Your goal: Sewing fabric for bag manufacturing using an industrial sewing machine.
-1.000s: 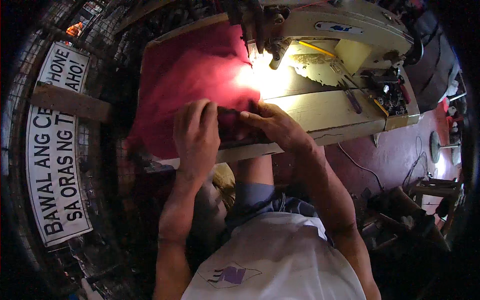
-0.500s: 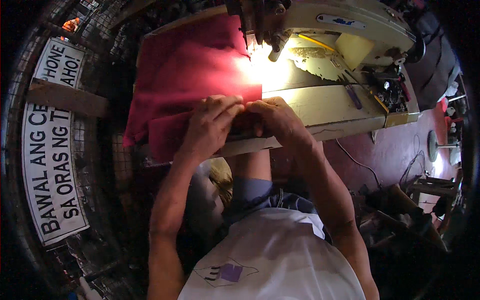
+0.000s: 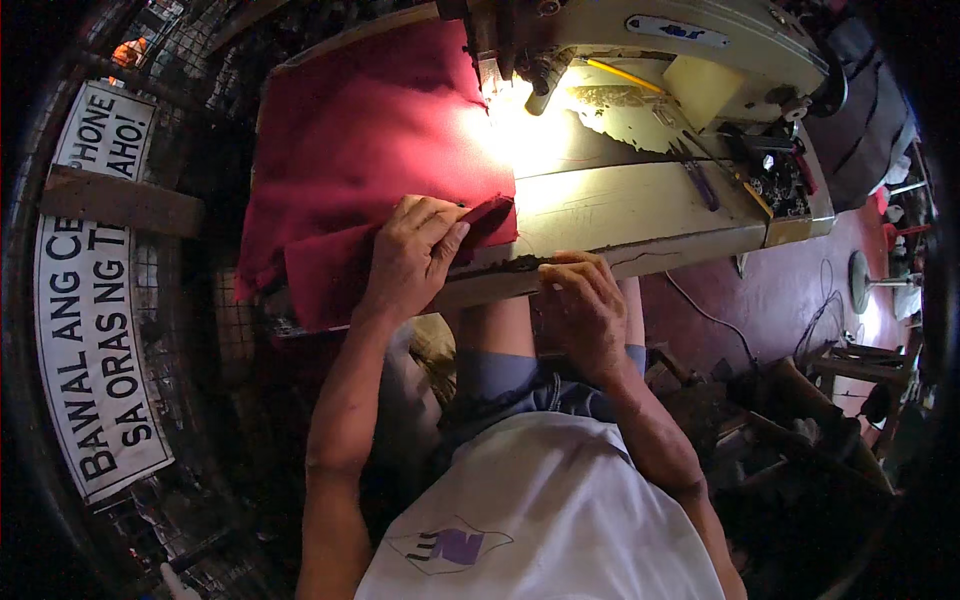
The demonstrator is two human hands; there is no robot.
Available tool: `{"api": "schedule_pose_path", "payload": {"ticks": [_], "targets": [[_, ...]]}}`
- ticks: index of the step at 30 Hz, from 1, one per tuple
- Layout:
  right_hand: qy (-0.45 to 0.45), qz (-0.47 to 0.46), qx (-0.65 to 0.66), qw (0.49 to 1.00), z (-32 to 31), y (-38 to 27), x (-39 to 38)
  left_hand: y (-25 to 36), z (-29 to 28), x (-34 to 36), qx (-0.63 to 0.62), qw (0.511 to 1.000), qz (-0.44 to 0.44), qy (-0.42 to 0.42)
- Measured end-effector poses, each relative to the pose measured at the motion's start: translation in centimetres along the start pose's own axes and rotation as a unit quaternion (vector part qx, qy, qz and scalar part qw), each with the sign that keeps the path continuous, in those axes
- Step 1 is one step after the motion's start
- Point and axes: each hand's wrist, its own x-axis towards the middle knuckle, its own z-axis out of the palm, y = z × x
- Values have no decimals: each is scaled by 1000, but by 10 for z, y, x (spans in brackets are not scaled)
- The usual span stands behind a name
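Observation:
A red cloth (image 3: 380, 130) lies over the left part of the sewing machine table, its right edge beside the lit needle area. At the cloth's near edge, my left hand (image 3: 415, 255) pinches a fold between thumb and fingers; a darker folded strip sticks out to the right of it. My right hand (image 3: 590, 310) is off the cloth, just past the table's front edge and above my lap. Its fingers are loosely bent, a little apart, and nothing shows in them. The sewing machine (image 3: 690, 40) stands behind, its lamp shining on the cloth.
On the table's right lie purple-handled snips (image 3: 700, 182), a yellow pencil (image 3: 622, 75) and a dark tray (image 3: 780, 185) of small parts. A pale yellow block (image 3: 700, 90) leans near the machine. Wire mesh with a white sign (image 3: 95, 350) and a wooden bar (image 3: 125, 200) stands at left.
My right hand has let go of the cloth's edge and moved down and right, off the table. My left hand still grips the cloth, whose folded strip now shows.

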Motion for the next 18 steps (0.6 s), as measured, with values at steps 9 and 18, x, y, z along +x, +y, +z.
{"api": "schedule_pose_path", "payload": {"ticks": [9, 18], "targets": [[-130, -112, -194, 966, 21, -8, 22, 9, -3, 5, 7, 1000, 14, 25], [-114, -107, -123, 980, 14, 8, 8, 10, 5, -2, 158, 968, 186, -59]]}}
